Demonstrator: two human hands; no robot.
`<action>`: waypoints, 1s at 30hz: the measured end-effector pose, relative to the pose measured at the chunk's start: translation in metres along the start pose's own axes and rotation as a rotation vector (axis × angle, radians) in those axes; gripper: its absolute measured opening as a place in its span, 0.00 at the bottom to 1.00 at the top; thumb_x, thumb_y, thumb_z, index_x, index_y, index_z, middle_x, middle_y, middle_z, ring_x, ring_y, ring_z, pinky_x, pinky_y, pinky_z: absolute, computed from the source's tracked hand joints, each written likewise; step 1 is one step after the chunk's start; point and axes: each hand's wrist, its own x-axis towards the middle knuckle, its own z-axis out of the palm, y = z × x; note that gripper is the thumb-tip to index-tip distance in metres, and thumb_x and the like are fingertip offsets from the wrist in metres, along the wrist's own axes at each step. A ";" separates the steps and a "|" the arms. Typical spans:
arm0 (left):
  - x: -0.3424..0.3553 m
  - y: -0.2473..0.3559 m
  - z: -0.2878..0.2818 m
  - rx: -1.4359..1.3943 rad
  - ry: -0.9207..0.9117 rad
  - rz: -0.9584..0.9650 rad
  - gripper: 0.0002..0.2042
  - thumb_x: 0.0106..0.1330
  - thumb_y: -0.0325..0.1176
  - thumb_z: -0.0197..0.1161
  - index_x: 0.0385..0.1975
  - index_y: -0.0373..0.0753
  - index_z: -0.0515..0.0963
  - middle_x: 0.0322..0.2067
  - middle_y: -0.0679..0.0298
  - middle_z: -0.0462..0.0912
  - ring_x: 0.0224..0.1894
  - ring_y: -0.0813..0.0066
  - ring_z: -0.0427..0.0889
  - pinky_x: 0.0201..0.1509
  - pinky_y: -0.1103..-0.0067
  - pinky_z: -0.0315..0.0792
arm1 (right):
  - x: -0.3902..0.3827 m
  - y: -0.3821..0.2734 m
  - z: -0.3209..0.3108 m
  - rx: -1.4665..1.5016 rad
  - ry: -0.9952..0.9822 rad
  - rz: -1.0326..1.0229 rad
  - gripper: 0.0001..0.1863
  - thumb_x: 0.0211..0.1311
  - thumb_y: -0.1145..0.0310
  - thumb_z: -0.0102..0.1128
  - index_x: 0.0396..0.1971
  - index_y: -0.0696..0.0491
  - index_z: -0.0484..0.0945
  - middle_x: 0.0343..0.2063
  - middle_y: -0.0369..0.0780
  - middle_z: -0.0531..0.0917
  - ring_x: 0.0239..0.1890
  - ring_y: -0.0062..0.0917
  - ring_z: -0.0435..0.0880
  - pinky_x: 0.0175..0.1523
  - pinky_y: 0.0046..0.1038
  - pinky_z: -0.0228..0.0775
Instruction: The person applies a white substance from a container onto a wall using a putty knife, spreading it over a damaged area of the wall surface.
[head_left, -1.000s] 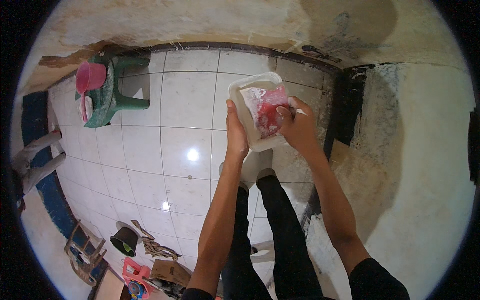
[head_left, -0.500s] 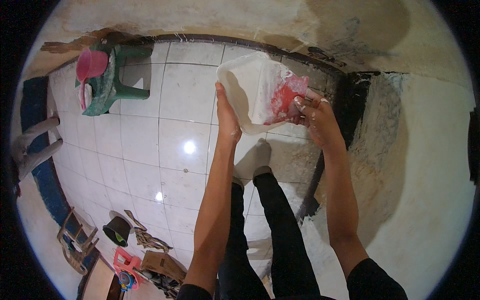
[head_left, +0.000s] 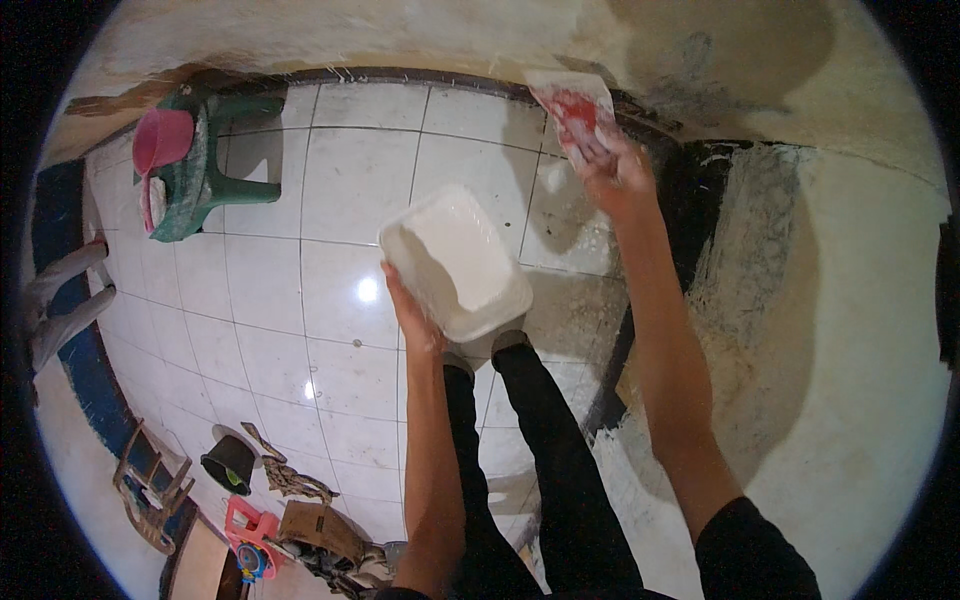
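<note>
My left hand [head_left: 413, 307] grips the side of a white plastic tray [head_left: 460, 255] holding pale paste, held over my feet. Up at the right, my right hand [head_left: 618, 178] grips a flat red scraper [head_left: 568, 105] smeared with white, its blade raised to the lower part of the stained wall [head_left: 720, 60]; whether it touches the wall I cannot tell. Both the hand and the scraper are slightly blurred.
A green plastic stool [head_left: 220, 190] with a pink dipper [head_left: 160, 138] stands at upper left. At lower left lie a black bucket [head_left: 228, 463], wooden pieces [head_left: 150, 490], a cardboard box [head_left: 320, 530] and a pink plastic object [head_left: 250, 530]. The right wall [head_left: 850, 350] is close beside me.
My right hand has lifted the scraper out of the tray and moved it up toward the wall. My left hand has brought the tray lower and to the left in view.
</note>
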 end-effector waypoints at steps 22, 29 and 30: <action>-0.042 -0.085 -0.043 -0.045 0.048 -0.144 0.37 0.68 0.65 0.38 0.68 0.43 0.52 0.63 0.56 0.60 0.65 0.59 0.60 0.67 0.63 0.59 | 0.130 -0.063 -0.045 -1.297 -0.527 -0.702 0.23 0.65 0.66 0.52 0.56 0.62 0.66 0.51 0.52 0.76 0.53 0.44 0.77 0.61 0.44 0.69; -0.021 -0.101 -0.032 -0.126 0.112 -0.133 0.37 0.70 0.63 0.37 0.68 0.38 0.52 0.65 0.56 0.60 0.66 0.62 0.60 0.68 0.68 0.57 | 0.237 -0.069 -0.079 -0.048 0.122 0.018 0.25 0.68 0.80 0.39 0.63 0.68 0.48 0.60 0.59 0.61 0.64 0.51 0.62 0.70 0.38 0.62; -0.023 -0.100 -0.040 -0.130 0.166 -0.130 0.37 0.70 0.63 0.37 0.68 0.38 0.52 0.64 0.56 0.60 0.66 0.62 0.61 0.68 0.68 0.57 | 0.237 -0.056 -0.068 -0.090 0.090 0.003 0.24 0.67 0.80 0.40 0.61 0.68 0.50 0.59 0.58 0.63 0.63 0.50 0.63 0.68 0.38 0.63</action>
